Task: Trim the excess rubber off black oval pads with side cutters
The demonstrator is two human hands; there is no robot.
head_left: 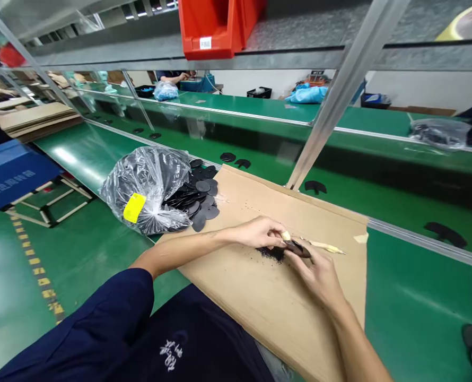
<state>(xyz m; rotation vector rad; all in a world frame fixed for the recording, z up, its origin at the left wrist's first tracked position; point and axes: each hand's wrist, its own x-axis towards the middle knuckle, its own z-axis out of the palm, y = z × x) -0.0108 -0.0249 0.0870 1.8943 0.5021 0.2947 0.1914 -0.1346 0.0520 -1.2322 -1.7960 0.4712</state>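
The right hand (319, 271) holds one black piece (298, 248), left hand (261, 232) beside it; plastic bag (140, 178) lies at ten o'clock.

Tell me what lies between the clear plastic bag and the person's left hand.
A pile of flat black discs, then mostly bare brown cardboard, seen in the head view.

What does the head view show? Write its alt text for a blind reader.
A person's bare hands meet at a dark piece over cardboard strewn with black crumbs. To the left, flat black pieces lie beside a clear plastic bag; beyond runs a green work surface.
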